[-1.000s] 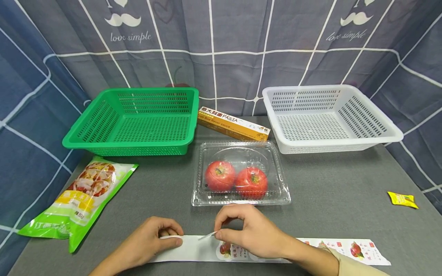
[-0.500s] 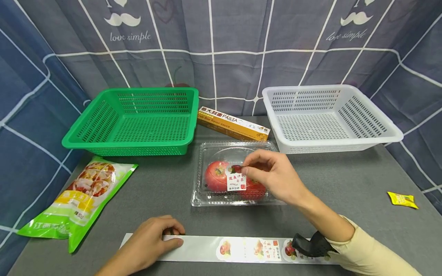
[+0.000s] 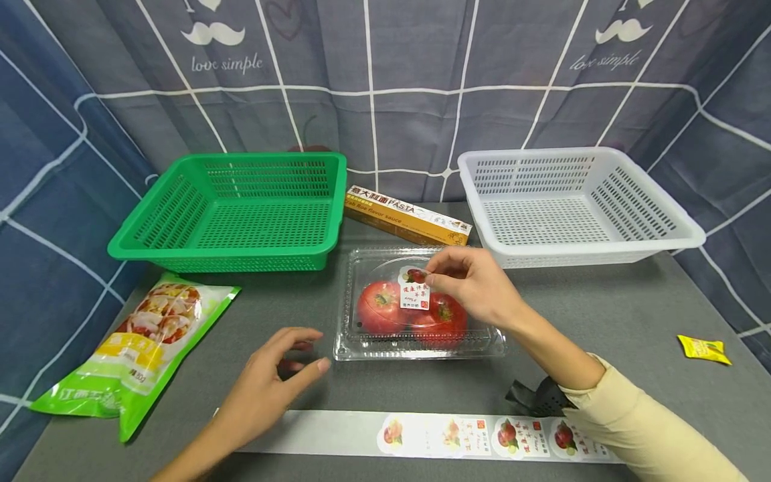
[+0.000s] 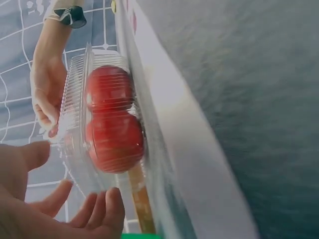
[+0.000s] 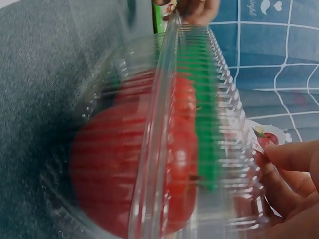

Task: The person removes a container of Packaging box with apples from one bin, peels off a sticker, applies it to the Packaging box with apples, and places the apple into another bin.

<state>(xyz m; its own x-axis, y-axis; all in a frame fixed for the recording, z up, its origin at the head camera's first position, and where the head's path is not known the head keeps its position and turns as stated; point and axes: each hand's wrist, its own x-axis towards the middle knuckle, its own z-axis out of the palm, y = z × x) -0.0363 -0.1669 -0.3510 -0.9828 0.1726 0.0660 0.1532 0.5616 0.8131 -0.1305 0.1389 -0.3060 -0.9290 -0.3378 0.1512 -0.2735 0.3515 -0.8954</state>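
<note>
A clear plastic clamshell box [image 3: 490,335] [image 4: 75,129] [image 5: 164,149] with two red tomatoes [image 3: 385,306] [image 4: 112,139] stands mid-table. My right hand [image 3: 476,284] pinches a small white sticker [image 3: 414,289] [image 5: 264,137] just above the box's lid. My left hand [image 3: 271,381] [image 4: 60,209] hovers with spread fingers left of the box, holding nothing, just past a long white sticker strip [image 3: 434,435] [image 4: 169,114] that lies along the table's near edge.
A green basket [image 3: 181,231] stands at the back left and a white basket [image 3: 680,231] at the back right, with a pasta box [image 3: 406,215] between them. A green food bag [image 3: 138,348] lies at the left. A small yellow packet [image 3: 703,348] lies far right.
My right hand peeled a sticker off the strip and carried it over the clamshell. My left hand has lifted off the strip and moved towards the box with its fingers spread.
</note>
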